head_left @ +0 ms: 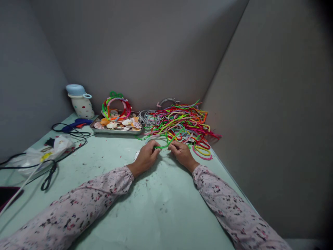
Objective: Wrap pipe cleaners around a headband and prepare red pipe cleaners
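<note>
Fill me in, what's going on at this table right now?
A person's left hand pinches a bent green pipe cleaner, and the right hand appears to grip it too, both just above the pale green tabletop. Beyond the hands lies a tangled heap of coloured pipe cleaners. To its left, a metal tray holds seashells, with multicoloured pipe-cleaner rings standing above them. Farther left is a bottle with a light blue lid.
</note>
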`<state>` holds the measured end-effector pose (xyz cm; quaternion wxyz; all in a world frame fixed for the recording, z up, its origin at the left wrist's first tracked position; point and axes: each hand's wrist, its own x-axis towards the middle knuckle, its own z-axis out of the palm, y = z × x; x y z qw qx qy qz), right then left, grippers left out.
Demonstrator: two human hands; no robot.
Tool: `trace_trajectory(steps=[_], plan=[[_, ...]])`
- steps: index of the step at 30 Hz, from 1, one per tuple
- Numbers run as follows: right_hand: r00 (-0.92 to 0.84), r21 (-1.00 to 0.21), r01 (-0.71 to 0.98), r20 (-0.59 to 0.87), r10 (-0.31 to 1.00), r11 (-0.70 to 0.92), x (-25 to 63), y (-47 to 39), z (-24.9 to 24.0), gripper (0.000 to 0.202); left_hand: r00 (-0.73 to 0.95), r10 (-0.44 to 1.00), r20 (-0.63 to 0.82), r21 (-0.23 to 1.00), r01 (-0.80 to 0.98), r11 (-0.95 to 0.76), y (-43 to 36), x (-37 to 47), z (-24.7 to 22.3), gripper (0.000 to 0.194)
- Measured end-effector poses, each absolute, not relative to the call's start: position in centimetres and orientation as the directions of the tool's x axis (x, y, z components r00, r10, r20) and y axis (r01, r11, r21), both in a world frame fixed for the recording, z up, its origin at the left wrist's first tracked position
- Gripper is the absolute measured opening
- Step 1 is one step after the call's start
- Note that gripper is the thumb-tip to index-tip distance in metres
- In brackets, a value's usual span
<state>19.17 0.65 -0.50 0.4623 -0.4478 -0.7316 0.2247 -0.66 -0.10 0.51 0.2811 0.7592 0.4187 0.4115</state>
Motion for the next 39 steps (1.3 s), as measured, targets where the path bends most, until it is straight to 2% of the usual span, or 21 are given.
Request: trace_trajectory(steps=[19, 39], plan=[[-0.202, -0.733, 0.442, 0.480, 0.854, 0.517, 19.28, 0.80, -0.80, 0.024, 0.324, 0.848, 0.419, 0.783, 0.344, -0.518, 0.20, -0.71, 0.03, 0.006], [-0.195, -0.725, 0.464, 0.477, 0.857, 0.509, 19.24, 0.71, -0.65, 0.026, 0.318, 0.870, 0.376, 0.778, 0.402, -0.483, -0.02, -0.66, 0.63, 0.010]])
